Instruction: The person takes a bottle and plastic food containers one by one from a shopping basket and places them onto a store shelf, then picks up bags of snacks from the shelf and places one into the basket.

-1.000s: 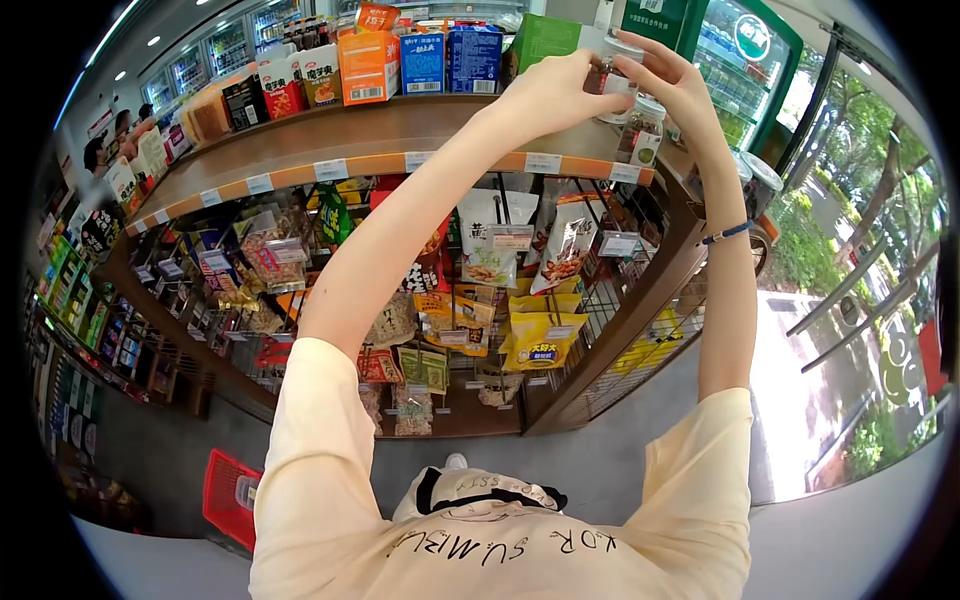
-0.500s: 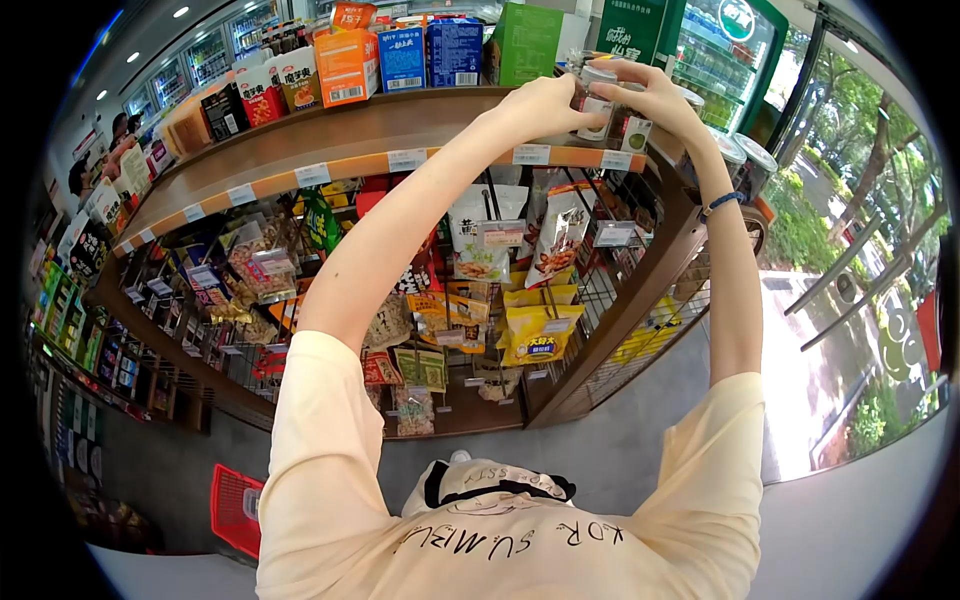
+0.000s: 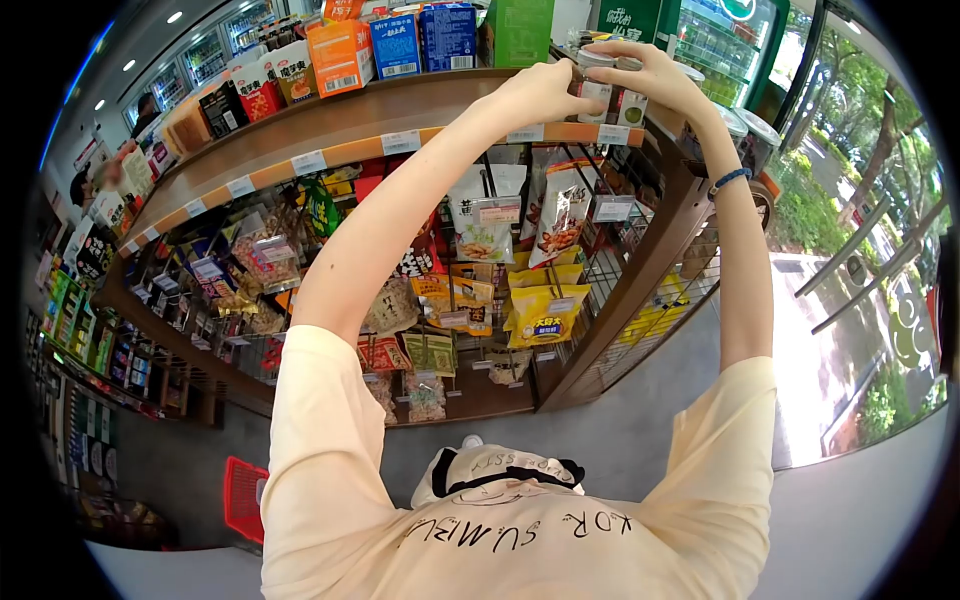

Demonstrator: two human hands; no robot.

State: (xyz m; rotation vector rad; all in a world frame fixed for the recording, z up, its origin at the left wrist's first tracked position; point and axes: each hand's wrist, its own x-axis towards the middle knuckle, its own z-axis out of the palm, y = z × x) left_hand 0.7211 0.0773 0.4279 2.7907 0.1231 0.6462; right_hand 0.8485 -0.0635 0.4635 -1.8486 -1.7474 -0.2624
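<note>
At the right end of the top shelf, my left hand (image 3: 540,95) closes round the left side of a lidded jar (image 3: 594,94), its thumb across the front. My right hand (image 3: 665,82) arches over the jar tops from the right, with fingers stretched and thumb apart. A second jar (image 3: 631,106) with a green picture on its label stands under the right palm. The far sides of both jars are hidden.
Boxed snacks, including an orange box (image 3: 340,58), a blue box (image 3: 448,38) and a green box (image 3: 520,32), line the brown shelf (image 3: 400,105). Bagged snacks (image 3: 545,310) hang below. Larger jars (image 3: 757,135) stand right. A red basket (image 3: 245,497) is on the floor.
The view has shifted slightly, so the shelf sits a little higher. My hands stay at the same jars, with the right fingers reaching slightly further left over the lids.
</note>
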